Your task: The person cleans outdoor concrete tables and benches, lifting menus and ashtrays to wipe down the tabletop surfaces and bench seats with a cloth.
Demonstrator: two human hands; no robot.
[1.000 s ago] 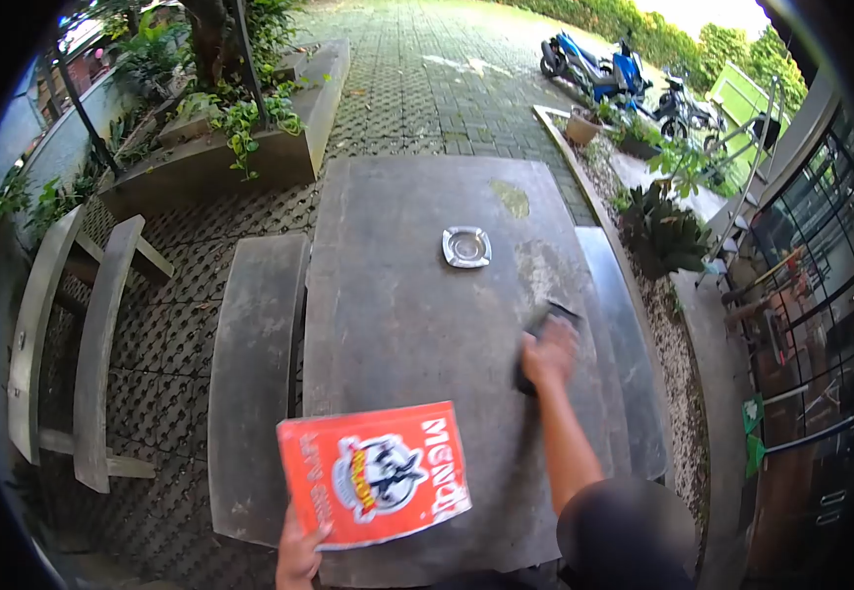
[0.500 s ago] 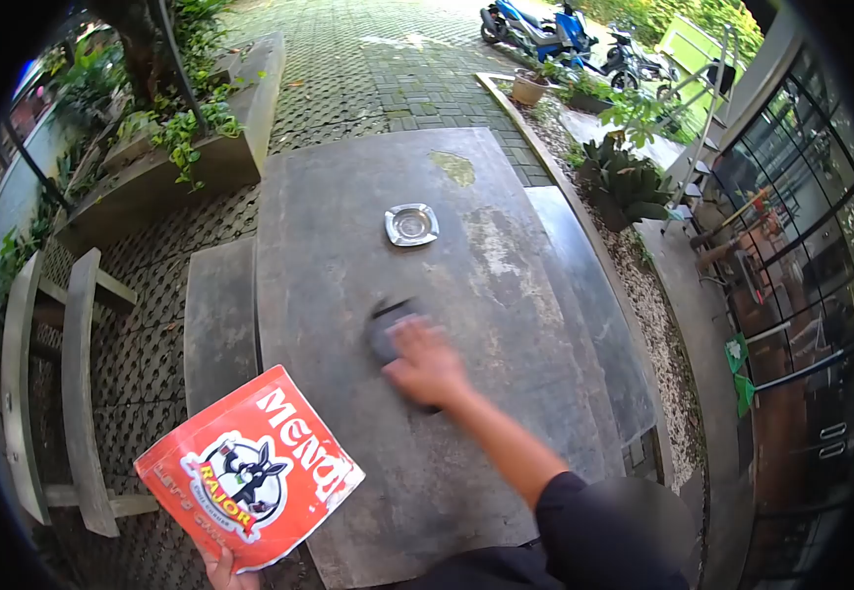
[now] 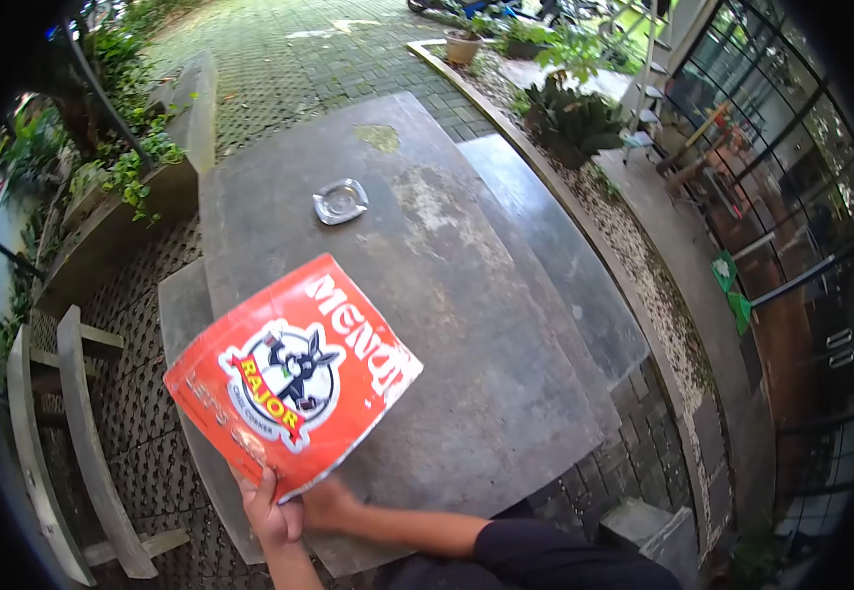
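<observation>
My left hand (image 3: 272, 511) grips the lower edge of a red menu (image 3: 368, 413), thumb on its front. The menu is tilted above the near left part of the grey table (image 3: 506, 413); its cover shows a cartoon donkey badge and worn white lettering. Close beside my left hand, my right hand (image 3: 331, 503) reaches in behind the menu's lower edge. It is blurred and its fingers are hidden, so what it holds does not show. A metal ashtray (image 3: 340, 202) sits farther back on the tabletop.
Grey benches flank the table, one on the right (image 3: 555, 236). A slatted wooden seat (image 3: 92, 442) stands at the left. Planter with vines (image 3: 132, 216) is back left; potted plants (image 3: 570, 118) and a gridded glass wall (image 3: 791, 197) line the right.
My right hand has swept from mid-table back toward me and behind the menu; the dark cloth under it is now out of sight. The menu has moved right, over the table. The view has shifted.
</observation>
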